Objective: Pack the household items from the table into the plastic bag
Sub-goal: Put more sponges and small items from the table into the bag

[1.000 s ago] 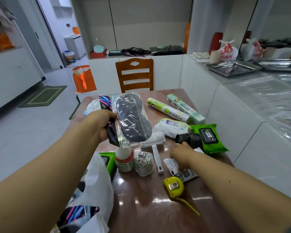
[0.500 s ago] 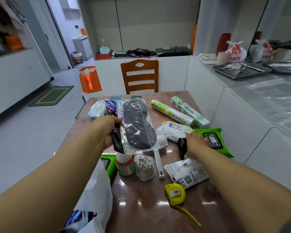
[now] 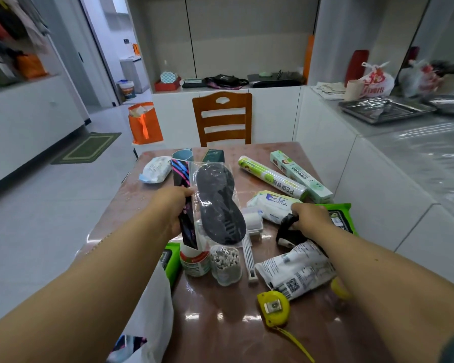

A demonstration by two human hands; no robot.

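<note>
My left hand [image 3: 172,205] grips a clear packet with a dark insole and a striped card [image 3: 215,203], held upright above the brown table [image 3: 220,328]. My right hand [image 3: 311,214] is closed on a black roll [image 3: 286,233] lifted just off the table. The white plastic bag [image 3: 155,318] hangs at the table's near-left edge, with something striped showing inside. Loose on the table lie a yellow tape measure [image 3: 273,307], a white pouch with a QR code [image 3: 296,269], a cotton swab jar [image 3: 226,265], a lint roller [image 3: 249,231], wipes packs and wrap rolls.
A wooden chair [image 3: 223,119] stands at the table's far side. White cabinets with a film-covered counter [image 3: 414,153] run along the right, holding metal trays [image 3: 385,110]. An orange bag [image 3: 144,124] sits on the floor at the far left, beside a green mat [image 3: 87,148].
My right hand moved from the table's middle to the black roll by the green wipes pack and closed on it, lifting it. My left hand kept holding the insole packet.
</note>
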